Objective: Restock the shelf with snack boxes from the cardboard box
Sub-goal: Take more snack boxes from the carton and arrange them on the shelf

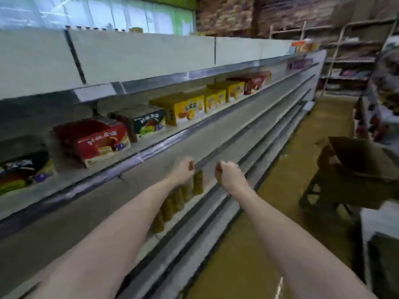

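Two bare forearms reach forward from the bottom edge; the left hand (183, 170) and the right hand (230, 174) are both curled into loose fists side by side, apart, holding nothing I can make out, though the blur hides the fingers; beneath the left wrist a row of brownish-gold cylindrical packets (179, 199) stands on a lower tier, too smeared to count; the long grey metal shelf unit (194, 134) runs away to the right; on its upper tier sit, left to right, a black snack box (23, 171), a red snack box (101, 140), a second black box (144, 123), three yellow snack boxes (185, 108) and dark red boxes (254, 82) beyond; the open brown cardboard box (354, 158) rests on a dark wooden stool (323, 195) in the aisle, right of the hands.
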Demonstrator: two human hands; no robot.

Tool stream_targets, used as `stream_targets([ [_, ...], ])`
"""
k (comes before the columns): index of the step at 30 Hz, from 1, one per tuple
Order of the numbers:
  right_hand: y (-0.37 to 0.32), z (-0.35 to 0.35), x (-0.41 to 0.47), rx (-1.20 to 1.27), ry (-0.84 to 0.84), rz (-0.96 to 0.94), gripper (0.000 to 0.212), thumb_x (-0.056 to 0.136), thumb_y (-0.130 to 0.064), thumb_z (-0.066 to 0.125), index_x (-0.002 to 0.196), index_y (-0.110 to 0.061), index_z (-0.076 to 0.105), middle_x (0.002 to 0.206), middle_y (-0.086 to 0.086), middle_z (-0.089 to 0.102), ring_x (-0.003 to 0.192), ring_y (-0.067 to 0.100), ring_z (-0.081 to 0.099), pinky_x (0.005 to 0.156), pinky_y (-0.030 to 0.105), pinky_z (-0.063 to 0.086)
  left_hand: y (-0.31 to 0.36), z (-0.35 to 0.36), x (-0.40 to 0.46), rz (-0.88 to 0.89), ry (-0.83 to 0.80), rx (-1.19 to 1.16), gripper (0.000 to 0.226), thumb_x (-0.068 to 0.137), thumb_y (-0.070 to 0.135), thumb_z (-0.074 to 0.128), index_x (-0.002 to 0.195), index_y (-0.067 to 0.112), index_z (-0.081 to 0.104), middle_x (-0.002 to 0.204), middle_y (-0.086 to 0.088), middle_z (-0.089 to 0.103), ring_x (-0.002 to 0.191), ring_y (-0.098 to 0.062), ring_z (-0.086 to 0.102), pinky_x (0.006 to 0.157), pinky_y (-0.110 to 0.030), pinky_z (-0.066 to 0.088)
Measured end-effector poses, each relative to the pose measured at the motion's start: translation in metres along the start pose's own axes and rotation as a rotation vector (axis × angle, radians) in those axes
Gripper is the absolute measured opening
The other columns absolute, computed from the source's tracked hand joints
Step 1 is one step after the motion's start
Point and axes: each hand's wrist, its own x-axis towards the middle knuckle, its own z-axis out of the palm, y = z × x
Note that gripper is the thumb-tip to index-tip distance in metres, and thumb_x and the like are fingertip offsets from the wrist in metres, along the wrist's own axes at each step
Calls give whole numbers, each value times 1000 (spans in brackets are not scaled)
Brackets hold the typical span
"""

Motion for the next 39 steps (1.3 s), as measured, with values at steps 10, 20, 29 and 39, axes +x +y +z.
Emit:
stream_targets([
  [10,237,-78,-12,-81,33,255,14,99,-24,52,93,-13,58,88,3,53,84,23,56,70,34,46,189,157,119,208,-166,56,10,91,20,57,82,17,60,90,-5,66,87,-25,64,79,-38,55],
  [20,391,-103,-24,-98,78,533,9,98,-25,54,96,-20,62,94,1,61,89,20,61,79,37,55,312,278,204,375,-292,77,9,92,24,56,89,18,62,90,0,65,82,-20,63,72,-35,56],
  [29,545,-126,38,-134,100,686,7,99,-25,52,94,-24,58,92,-3,55,84,15,54,72,31,48,405,391,343,462,-382,-42,7,94,23,58,87,24,60,82,6,62,75,-12,63,57,-25,48],
  [39,699,-158,110,-94,115,898,4,99,-24,55,97,-25,58,94,-7,54,89,15,59,72,25,45,493,492,503,425,-514,-86,8,94,23,58,88,25,62,85,3,66,78,-17,67,73,-40,60],
])
